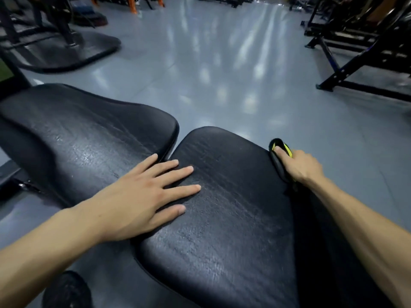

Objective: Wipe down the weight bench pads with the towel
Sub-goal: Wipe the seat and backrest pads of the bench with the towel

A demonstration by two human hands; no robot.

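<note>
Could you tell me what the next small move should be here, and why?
Probably draw the right hand and its black-and-yellow towel leftward across the near pad. The towel sits only at that pad's right edge, while the left hand lies flat near the gap to the far pad, bracing.

Back pad [84, 130] left of seat pad [222, 207].

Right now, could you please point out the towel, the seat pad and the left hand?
towel [280, 146]: head view, its black-and-yellow far end.
seat pad [233, 218]: head view, bare top centre.
left hand [142, 196]: head view, its back.
</note>
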